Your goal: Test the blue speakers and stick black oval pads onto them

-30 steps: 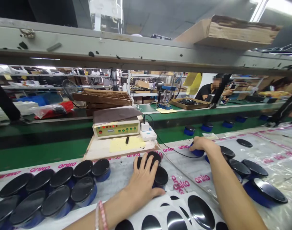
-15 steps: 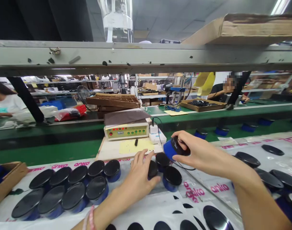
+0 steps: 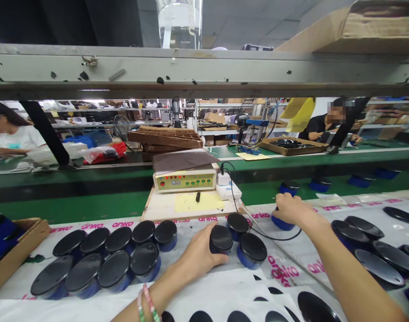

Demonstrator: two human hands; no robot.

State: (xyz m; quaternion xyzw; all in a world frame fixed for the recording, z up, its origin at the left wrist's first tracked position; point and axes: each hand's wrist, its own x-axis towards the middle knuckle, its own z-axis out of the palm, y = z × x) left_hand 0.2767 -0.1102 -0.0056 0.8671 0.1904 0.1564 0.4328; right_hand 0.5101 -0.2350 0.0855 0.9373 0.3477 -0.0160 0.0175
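My left hand [image 3: 199, 250] is closed around the side of a round blue unit with a glossy black top [image 3: 221, 238], upright at the table's middle. Two similar black-topped units [image 3: 252, 248] stand just to its right. Farther right, beside the green belt, my right hand [image 3: 291, 209] grips another blue unit [image 3: 282, 222] from above; the fingers hide most of its top. Two rows of these black-topped units [image 3: 113, 269] stand to the left of my left hand.
A control box [image 3: 186, 180] with lit buttons sits behind, by a white charger and black cable [image 3: 274, 238]. Blue units [image 3: 320, 184] stand on the green belt [image 3: 107, 209]. Sheets with black discs [image 3: 238, 316] lie in front. A cardboard box [image 3: 33, 237] is at left; coworkers sit beyond.
My right hand has moved right with its blue unit, from above the middle group toward the belt. My left hand has closed around the black-topped unit beside it. The view has shifted slightly.
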